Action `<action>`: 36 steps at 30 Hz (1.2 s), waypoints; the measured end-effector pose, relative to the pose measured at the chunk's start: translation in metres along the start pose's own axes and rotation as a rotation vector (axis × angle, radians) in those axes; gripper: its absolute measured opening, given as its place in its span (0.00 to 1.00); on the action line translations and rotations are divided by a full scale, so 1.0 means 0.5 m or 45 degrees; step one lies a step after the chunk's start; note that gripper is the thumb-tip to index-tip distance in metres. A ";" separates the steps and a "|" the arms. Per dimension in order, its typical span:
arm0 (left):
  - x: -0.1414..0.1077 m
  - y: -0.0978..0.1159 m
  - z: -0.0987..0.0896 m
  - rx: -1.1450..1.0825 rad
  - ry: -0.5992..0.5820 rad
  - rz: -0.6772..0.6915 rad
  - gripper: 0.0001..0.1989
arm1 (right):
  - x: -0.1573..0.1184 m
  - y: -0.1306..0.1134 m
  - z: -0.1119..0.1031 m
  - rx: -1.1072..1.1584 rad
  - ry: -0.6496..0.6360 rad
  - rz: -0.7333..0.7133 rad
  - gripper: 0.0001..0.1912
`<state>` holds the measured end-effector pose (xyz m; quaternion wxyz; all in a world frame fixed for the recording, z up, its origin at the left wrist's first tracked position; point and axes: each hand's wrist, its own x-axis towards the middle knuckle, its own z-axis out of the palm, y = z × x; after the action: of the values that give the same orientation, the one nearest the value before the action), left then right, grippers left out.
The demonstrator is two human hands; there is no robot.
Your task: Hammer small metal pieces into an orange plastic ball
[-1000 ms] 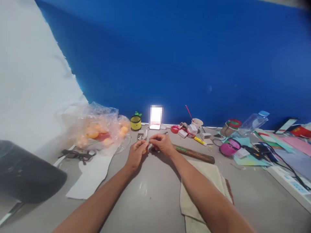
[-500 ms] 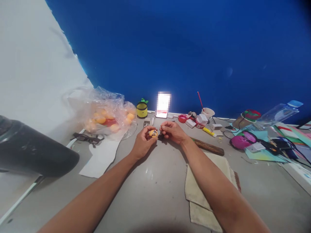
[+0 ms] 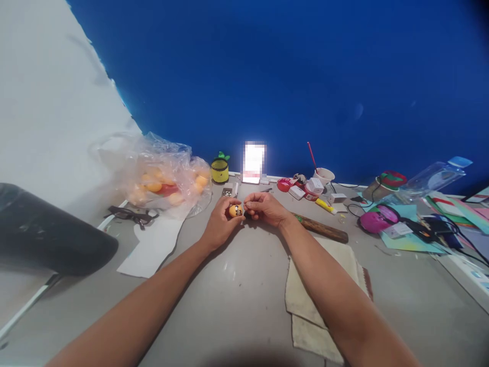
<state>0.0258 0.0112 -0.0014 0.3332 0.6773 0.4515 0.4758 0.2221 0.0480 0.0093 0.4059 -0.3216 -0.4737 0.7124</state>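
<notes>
My left hand is closed around a small orange ball that has a dark-and-white face-like pattern on its side. Close by on the right, my right hand pinches with thumb and forefinger beside the ball; whatever is between those fingertips is too small to make out. A dark bit shows under the right fingers. Behind the left hand lies a small tray of shiny pieces. A lit phone screen stands against the blue wall beyond both hands.
Left are a plastic bag of orange balls, eyeglasses, white paper and a dark cylinder. A yellow pot stands behind. To the right lie a wooden stick, cloth, paper cup and plastic bottle.
The view has shifted slightly, moving everything a little left. The ball has turned in my left hand, and my right fingertips are now nearer to it.
</notes>
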 end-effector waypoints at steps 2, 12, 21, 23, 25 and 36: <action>0.000 -0.002 0.000 0.074 0.032 0.033 0.14 | 0.000 0.001 0.001 -0.026 -0.013 0.013 0.21; -0.004 -0.007 0.003 0.141 -0.052 0.007 0.15 | 0.000 -0.001 0.007 -0.178 -0.037 -0.014 0.19; -0.006 -0.007 0.003 0.204 -0.052 0.097 0.15 | -0.003 -0.005 0.009 -0.301 -0.051 -0.038 0.15; -0.007 -0.006 0.003 0.198 -0.057 0.093 0.14 | -0.002 -0.005 0.009 -0.315 -0.052 -0.045 0.15; -0.007 -0.004 0.003 0.195 -0.066 0.085 0.14 | -0.003 -0.005 0.009 -0.324 -0.048 -0.049 0.15; -0.009 0.002 0.002 0.183 -0.076 0.033 0.15 | -0.005 -0.012 0.016 -0.378 -0.029 -0.041 0.15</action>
<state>0.0264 0.0068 -0.0022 0.2908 0.7190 0.4656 0.4262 0.2182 0.0438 0.0179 0.3596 -0.3624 -0.5835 0.6316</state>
